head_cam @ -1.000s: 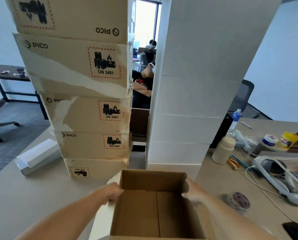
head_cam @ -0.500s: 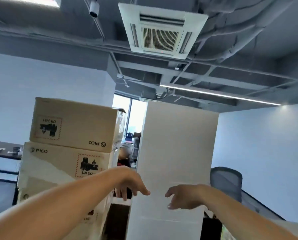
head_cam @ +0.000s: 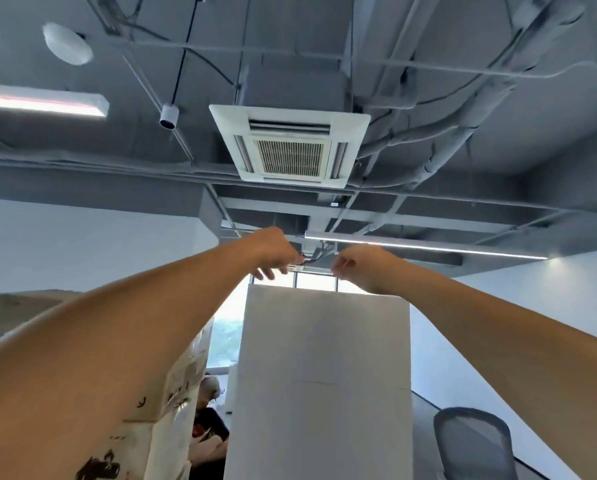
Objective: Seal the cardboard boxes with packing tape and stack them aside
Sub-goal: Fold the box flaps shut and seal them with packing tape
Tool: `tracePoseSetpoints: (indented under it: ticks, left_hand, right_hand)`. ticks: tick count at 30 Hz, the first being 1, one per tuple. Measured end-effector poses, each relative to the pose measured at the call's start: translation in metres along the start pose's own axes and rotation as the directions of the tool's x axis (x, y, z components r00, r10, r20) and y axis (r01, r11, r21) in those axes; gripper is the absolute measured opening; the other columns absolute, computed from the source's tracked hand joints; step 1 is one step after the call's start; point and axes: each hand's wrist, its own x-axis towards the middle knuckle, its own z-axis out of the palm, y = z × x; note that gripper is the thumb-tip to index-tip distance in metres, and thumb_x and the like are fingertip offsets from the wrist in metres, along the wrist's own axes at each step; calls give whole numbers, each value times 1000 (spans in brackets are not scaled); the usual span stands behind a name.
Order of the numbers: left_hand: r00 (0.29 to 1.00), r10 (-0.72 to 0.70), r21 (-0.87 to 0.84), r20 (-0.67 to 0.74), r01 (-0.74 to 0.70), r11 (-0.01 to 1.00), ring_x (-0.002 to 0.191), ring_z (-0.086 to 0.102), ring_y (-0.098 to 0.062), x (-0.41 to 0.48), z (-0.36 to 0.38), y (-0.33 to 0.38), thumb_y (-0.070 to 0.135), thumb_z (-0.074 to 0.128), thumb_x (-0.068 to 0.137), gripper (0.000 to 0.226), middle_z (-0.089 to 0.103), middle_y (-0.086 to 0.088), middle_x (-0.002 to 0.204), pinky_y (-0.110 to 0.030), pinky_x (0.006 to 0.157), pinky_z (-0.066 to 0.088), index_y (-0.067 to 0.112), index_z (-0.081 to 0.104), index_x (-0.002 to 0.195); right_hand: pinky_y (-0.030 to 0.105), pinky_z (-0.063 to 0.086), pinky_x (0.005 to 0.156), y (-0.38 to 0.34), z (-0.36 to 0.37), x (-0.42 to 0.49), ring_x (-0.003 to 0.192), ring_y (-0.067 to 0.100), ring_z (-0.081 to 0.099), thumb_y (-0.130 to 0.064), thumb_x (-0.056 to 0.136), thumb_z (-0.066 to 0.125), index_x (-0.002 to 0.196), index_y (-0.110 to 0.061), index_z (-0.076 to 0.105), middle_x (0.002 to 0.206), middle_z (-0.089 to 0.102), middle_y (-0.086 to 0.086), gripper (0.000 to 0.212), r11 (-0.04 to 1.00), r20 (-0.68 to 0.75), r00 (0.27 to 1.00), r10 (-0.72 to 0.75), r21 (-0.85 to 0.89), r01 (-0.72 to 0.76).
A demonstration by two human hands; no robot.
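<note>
Presently observed: the view tilts steeply upward, taking in the ceiling and the tops of two stacks.
Left grip [head_cam: 276, 254]: held high at centre, above the left top corner of the white stack. Fingers hang slack and point down; released, nothing in it.
Right grip [head_cam: 362, 268]: level with the left one, just to its right and apart from it. Fingers curl inward with nothing visible inside; whether it is clenched or merely slack cannot be told.
White stack of boxes [head_cam: 324, 358]: centre, beyond both grips. Faces are plain with faint seams. Its top edge sits just below the grips, with no contact seen.
Brown cardboard boxes [head_cam: 13, 306]: left, beside the white stack across a narrow gap. Black printed marks show on the side, and the left forearm covers much of them.
Gap between stacks: a seated person [head_cam: 208, 420], with a bright window [head_cam: 227, 327] behind.
Ceiling: an air-conditioning cassette [head_cam: 290, 147] sits above the grips, and a strip light [head_cam: 425, 244] runs to the right.
Mesh chair [head_cam: 473, 441]: lower right, near the white stack.
</note>
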Motion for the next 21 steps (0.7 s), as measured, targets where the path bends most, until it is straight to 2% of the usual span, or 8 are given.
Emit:
tracePoseSetpoints:
  ticks: [3,6,10,12,14,16,18,21]
  left_hand:
    - [989,16,255,-147,22,967,98,62,-24,31,22,-17,36,55,99,40,66,-11,119,-32,84,49,3,66,118]
    - [991,-113,380,-78,134,915,129,51,-29,45,31,-31,47,52,99,55,51,-12,145,-32,99,42,7,54,137]
    - [925,-351,160,144,328,931,139,40,-33,29,28,-20,41,49,102,60,37,-14,154,-38,110,34,3,38,147]
    - [865,-448,29,227,454,891,136,44,-37,33,26,-31,45,57,98,64,42,-15,150,-46,111,38,5,42,144]
    - [796,-520,-31,311,555,831,122,57,-39,37,26,-39,55,72,82,75,56,-14,138,-53,102,47,7,54,136]
    - [753,-549,-72,362,610,790,103,67,-38,47,30,-50,57,76,77,69,68,-15,119,-53,91,54,9,62,126]
    - [762,-539,-105,359,607,788,90,71,-34,50,31,-52,52,75,81,59,72,-14,103,-50,84,56,8,65,118]
    - [785,-510,-152,352,586,796,88,71,-33,46,32,-51,48,77,81,53,73,-13,98,-51,91,54,7,67,113]
  right_hand:
    - [36,48,92,33,7,20,105,23,59,-26,98,48,107,-11,67,115,64,5,25,998,-74,995,59,-11,-60]
    - [34,46,94,58,17,32,111,23,57,-34,100,45,119,-12,63,127,61,5,35,981,17,984,178,-86,-175]
    - [33,42,97,74,19,36,127,29,50,-52,98,45,141,-13,49,149,43,8,57,929,230,903,364,-158,-334]
    - [39,52,90,81,20,38,110,31,63,-59,92,53,133,-12,55,134,58,11,62,851,374,787,490,-11,-525]
    - [42,58,79,87,24,41,91,32,72,-62,85,60,118,-12,67,105,73,12,61,753,523,695,494,142,-642]
    - [42,59,76,92,29,47,83,30,74,-61,85,61,110,-14,70,96,75,11,54,737,551,694,463,196,-647]
    - [43,57,81,93,32,48,87,29,73,-60,86,61,111,-15,70,102,74,10,53,720,558,697,451,234,-653]
    - [45,54,90,92,32,43,93,30,71,-58,88,61,111,-13,69,104,73,10,51,709,559,711,426,282,-646]
